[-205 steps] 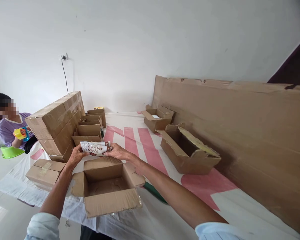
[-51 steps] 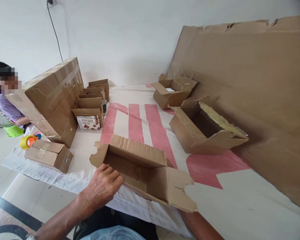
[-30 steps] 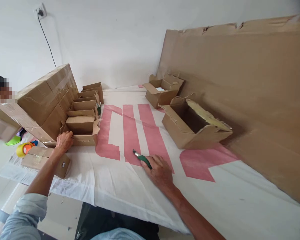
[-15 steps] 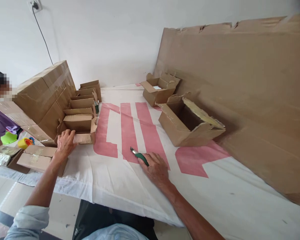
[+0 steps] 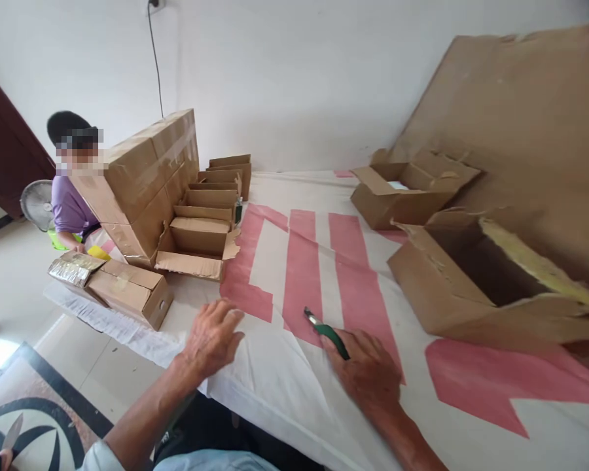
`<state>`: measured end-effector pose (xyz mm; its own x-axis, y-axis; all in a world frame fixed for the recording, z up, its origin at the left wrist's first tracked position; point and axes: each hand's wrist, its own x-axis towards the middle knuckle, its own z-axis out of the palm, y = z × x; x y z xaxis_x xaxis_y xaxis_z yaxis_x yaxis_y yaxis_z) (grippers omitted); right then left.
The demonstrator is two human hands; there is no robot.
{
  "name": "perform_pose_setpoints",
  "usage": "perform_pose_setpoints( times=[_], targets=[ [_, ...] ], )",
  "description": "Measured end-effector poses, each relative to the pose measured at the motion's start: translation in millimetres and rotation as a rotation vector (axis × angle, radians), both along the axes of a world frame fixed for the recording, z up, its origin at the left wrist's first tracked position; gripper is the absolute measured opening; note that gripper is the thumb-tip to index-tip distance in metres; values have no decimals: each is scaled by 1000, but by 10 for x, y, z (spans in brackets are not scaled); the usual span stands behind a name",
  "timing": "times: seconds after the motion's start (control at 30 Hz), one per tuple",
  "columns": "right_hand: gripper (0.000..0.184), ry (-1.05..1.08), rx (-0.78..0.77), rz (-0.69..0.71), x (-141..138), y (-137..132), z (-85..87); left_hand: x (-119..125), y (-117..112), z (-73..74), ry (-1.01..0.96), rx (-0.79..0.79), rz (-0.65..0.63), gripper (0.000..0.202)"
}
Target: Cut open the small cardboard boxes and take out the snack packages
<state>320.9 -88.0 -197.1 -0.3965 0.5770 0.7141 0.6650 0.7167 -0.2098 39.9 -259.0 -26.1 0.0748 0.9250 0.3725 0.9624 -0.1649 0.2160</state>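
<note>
My right hand rests on the white and pink cloth with its fingers closed on a green-handled cutter, whose blade points up and left. My left hand lies flat on the cloth near the front edge, fingers spread, holding nothing. Beyond it stands a row of several small open cardboard boxes, the nearest with its front flap down.
A tall stack of taped cartons stands at the left. Two closed small boxes lie at the table's left corner. Open torn boxes and a big cardboard sheet are at the right. A person sits behind the cartons.
My left hand has left the nearest small box and come back to lie flat on the cloth. My right hand keeps the cutter. The view has swung left.
</note>
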Motion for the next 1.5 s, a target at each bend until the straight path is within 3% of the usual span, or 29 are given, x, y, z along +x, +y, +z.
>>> perform_pose_setpoints(
  times=[0.1,0.23,0.37,0.47,0.53,0.63,0.77,0.83,0.97,1.03,1.1,1.23,1.37,1.5],
  targets=[
    [28,-23,44,12,15,-1,-4,17,-228,58,-12,75,32,28],
    [29,-38,81,-12,14,-19,20,-522,-503,378,71,126,312,42],
    [31,-23,40,0,12,-32,36,-1287,-685,614,162,-91,613,87],
    [34,-15,-5,2,11,-30,26,-1550,-731,551,186,-265,675,85],
    [35,-17,-47,-6,11,-27,14,-1499,-740,427,203,-287,679,72],
    [33,-17,-101,-21,13,-25,-2,-1199,-767,258,213,-220,658,68],
    [34,-19,-104,-18,20,-35,-10,-919,-826,293,114,-145,486,66],
    [35,-14,-90,-12,22,-40,-11,-1017,-847,406,62,-78,555,59],
    [34,-1,-53,0,15,-37,-20,-1515,-834,548,-28,-33,818,53],
    [33,12,-59,-1,10,-30,-29,-1677,-811,512,-142,-86,793,53],
    [33,21,-79,-7,5,-26,-36,-1671,-798,426,-241,-97,728,52],
    [35,7,-98,-28,0,-33,-33,-1271,-834,269,-361,0,671,51],
    [35,15,-114,-46,-12,-41,-19,-856,-884,219,-604,-3,608,52],
    [34,22,-145,-44,-17,-33,-26,-734,-893,158,-872,5,562,45]
  ],
)
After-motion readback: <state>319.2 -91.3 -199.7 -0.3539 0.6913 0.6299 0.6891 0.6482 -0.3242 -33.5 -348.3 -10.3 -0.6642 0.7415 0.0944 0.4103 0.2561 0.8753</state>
